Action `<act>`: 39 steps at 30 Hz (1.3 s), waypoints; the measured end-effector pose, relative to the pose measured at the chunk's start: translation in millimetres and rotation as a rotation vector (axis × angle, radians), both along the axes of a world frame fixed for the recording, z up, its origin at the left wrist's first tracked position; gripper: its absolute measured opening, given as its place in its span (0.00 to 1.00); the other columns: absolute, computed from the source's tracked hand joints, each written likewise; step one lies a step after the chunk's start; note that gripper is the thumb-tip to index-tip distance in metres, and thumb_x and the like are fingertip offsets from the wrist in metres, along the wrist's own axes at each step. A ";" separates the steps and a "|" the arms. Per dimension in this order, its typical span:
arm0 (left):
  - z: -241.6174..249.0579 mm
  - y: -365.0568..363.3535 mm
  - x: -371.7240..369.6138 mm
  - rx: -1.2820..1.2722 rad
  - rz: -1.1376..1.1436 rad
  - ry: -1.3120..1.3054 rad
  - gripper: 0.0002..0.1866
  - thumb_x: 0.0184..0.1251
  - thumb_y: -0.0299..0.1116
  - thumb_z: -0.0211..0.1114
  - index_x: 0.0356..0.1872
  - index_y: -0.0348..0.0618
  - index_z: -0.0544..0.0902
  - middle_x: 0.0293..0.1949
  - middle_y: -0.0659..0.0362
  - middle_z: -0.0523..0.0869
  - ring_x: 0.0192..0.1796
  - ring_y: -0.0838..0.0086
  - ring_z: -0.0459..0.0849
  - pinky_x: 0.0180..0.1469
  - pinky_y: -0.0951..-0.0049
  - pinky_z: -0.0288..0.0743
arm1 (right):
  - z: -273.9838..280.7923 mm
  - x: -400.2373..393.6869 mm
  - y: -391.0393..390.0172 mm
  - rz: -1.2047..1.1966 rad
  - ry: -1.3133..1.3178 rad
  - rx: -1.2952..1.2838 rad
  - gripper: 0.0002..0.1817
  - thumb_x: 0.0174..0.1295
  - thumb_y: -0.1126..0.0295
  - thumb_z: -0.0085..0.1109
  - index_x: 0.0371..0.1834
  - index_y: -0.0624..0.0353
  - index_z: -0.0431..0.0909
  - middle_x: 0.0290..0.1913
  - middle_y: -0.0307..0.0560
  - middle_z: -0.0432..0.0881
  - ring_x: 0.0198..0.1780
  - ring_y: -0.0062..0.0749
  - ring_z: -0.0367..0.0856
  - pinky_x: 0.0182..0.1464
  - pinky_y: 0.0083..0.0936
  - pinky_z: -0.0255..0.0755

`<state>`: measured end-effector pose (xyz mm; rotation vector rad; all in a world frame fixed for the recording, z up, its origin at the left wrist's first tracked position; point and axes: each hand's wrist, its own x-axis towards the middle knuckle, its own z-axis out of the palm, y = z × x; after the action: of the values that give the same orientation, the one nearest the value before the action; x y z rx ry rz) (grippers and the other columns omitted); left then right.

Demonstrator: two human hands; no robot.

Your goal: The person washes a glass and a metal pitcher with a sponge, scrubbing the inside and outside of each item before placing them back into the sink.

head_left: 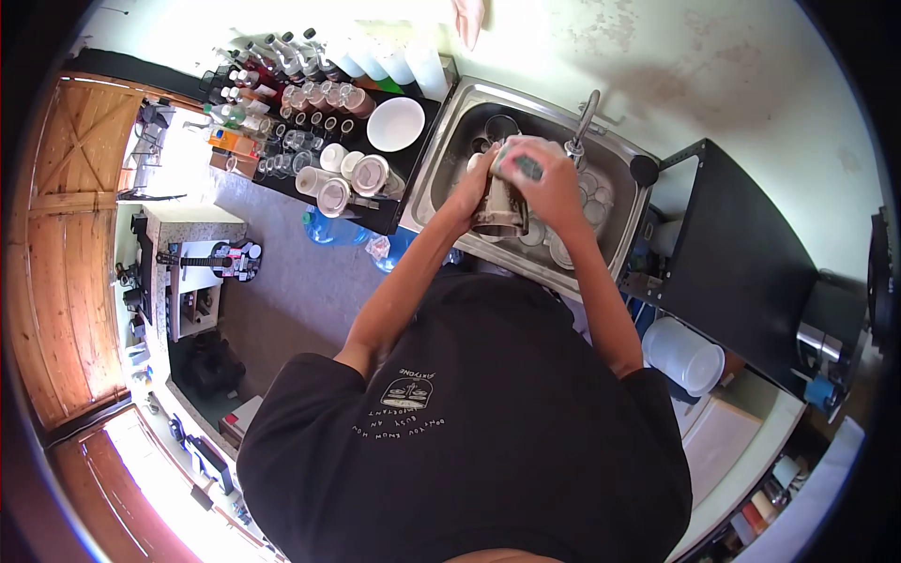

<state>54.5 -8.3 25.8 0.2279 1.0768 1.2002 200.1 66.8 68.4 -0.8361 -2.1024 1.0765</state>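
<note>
Over the sink [439, 180], my left hand [474, 190] is wrapped round the side of a tall, brownish cup-like container [500, 208] with a dark-edged rim. Its exact kind I cannot make out. My right hand [552, 183] grips a dish sponge [527, 168], green and white and blurred by motion, against the container's upper end. Inside the sink, several round cups or lids [593, 192] lie below and right of my hands. Dark dishes [500, 129] sit behind them. The tap [584, 122] stands just beyond my right hand.
Left of the sink, a black counter holds a white bowl [395, 124], stacked cups [371, 174] and several bottles [286, 56]. A black cabinet [741, 211] rises at the right. Another hand [468, 21] shows at the top edge. Large water bottles [333, 228] stand on the floor.
</note>
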 end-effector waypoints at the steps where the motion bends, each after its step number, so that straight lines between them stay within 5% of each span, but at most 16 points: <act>1: -7.2 -0.1 -2.3 0.010 -0.005 -0.011 0.31 0.84 0.64 0.52 0.60 0.46 0.83 0.43 0.56 0.91 0.40 0.71 0.93 0.43 0.69 0.90 | -4.2 -3.8 3.6 -0.064 0.037 -0.027 0.09 0.63 0.66 0.74 0.43 0.55 0.91 0.56 0.46 0.91 0.59 0.45 0.85 0.65 0.37 0.76; 6: -16.6 -5.9 -16.2 0.034 -0.026 -0.026 0.30 0.84 0.64 0.52 0.59 0.47 0.83 0.43 0.58 0.91 0.40 0.71 0.93 0.42 0.70 0.90 | 15.3 0.3 -34.6 0.102 -0.038 0.328 0.11 0.60 0.60 0.77 0.43 0.49 0.94 0.54 0.39 0.90 0.54 0.43 0.86 0.60 0.39 0.78; 8: -34.4 -4.0 -20.3 0.055 -0.023 0.106 0.30 0.84 0.64 0.52 0.58 0.46 0.83 0.42 0.58 0.90 0.39 0.73 0.92 0.40 0.71 0.89 | 6.8 -1.0 -28.8 0.062 -0.020 0.259 0.12 0.59 0.61 0.78 0.43 0.50 0.94 0.55 0.39 0.90 0.55 0.44 0.86 0.60 0.38 0.79; 13: -25.2 -11.1 -20.9 0.040 0.025 -0.069 0.29 0.85 0.62 0.52 0.59 0.45 0.83 0.46 0.57 0.91 0.42 0.73 0.92 0.44 0.69 0.89 | -35.0 -11.2 -0.8 -0.171 0.093 -0.025 0.11 0.57 0.66 0.78 0.42 0.57 0.93 0.55 0.44 0.91 0.56 0.46 0.87 0.60 0.38 0.79; 17: -40.5 -10.7 -39.9 0.038 0.046 -0.189 0.28 0.85 0.61 0.53 0.58 0.45 0.83 0.45 0.58 0.91 0.41 0.73 0.92 0.43 0.69 0.90 | -15.8 -6.1 -39.4 0.079 0.000 0.185 0.10 0.56 0.68 0.79 0.40 0.55 0.93 0.54 0.45 0.91 0.55 0.46 0.87 0.59 0.39 0.79; 22: -28.8 -19.0 -44.0 0.005 0.040 -0.149 0.25 0.84 0.57 0.57 0.58 0.44 0.83 0.45 0.58 0.91 0.41 0.73 0.93 0.42 0.69 0.90 | -52.7 -31.3 -14.8 -0.190 0.089 -0.020 0.10 0.56 0.68 0.80 0.39 0.57 0.93 0.53 0.47 0.91 0.52 0.46 0.88 0.58 0.38 0.80; 28: -45.2 -21.7 -81.3 0.042 0.150 -0.402 0.20 0.81 0.49 0.64 0.60 0.45 0.82 0.49 0.55 0.91 0.46 0.69 0.93 0.46 0.66 0.91 | -24.0 -52.8 -42.3 0.054 0.001 0.078 0.12 0.53 0.70 0.81 0.40 0.58 0.92 0.52 0.47 0.92 0.53 0.45 0.88 0.57 0.37 0.80; 30: -52.3 -24.3 -90.8 0.033 0.162 -0.428 0.21 0.82 0.49 0.62 0.60 0.44 0.83 0.51 0.54 0.91 0.48 0.68 0.93 0.49 0.64 0.92 | -30.9 -59.3 -40.2 0.110 0.003 0.039 0.11 0.55 0.71 0.80 0.40 0.60 0.92 0.54 0.47 0.91 0.53 0.43 0.88 0.59 0.36 0.79; 33: -61.0 -31.5 -105.5 -0.053 0.074 -0.446 0.26 0.82 0.56 0.60 0.62 0.44 0.82 0.51 0.53 0.91 0.50 0.68 0.93 0.52 0.63 0.91 | -72.4 -80.6 -26.8 -0.138 0.087 -0.286 0.10 0.59 0.72 0.79 0.41 0.62 0.91 0.55 0.49 0.91 0.56 0.40 0.88 0.61 0.33 0.78; 36: -52.5 -28.1 -115.4 -0.208 -0.033 -0.380 0.26 0.82 0.60 0.60 0.61 0.49 0.82 0.46 0.57 0.91 0.47 0.68 0.93 0.49 0.61 0.92 | -87.8 -100.8 -26.6 -0.231 0.059 -0.229 0.10 0.60 0.72 0.78 0.42 0.63 0.91 0.55 0.50 0.91 0.57 0.39 0.88 0.62 0.32 0.77; 39: -68.1 -33.4 -140.7 -0.098 -0.025 -0.456 0.26 0.82 0.58 0.61 0.63 0.49 0.82 0.47 0.57 0.92 0.47 0.69 0.93 0.48 0.62 0.92 | -68.5 -111.9 -46.2 -0.120 -0.013 -0.084 0.13 0.56 0.68 0.81 0.43 0.59 0.93 0.54 0.47 0.91 0.55 0.46 0.88 0.58 0.37 0.79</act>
<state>-86.3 -41.7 -42.3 -0.1062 0.7268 1.1042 88.2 20.6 -0.1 -0.9994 -2.0019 1.1034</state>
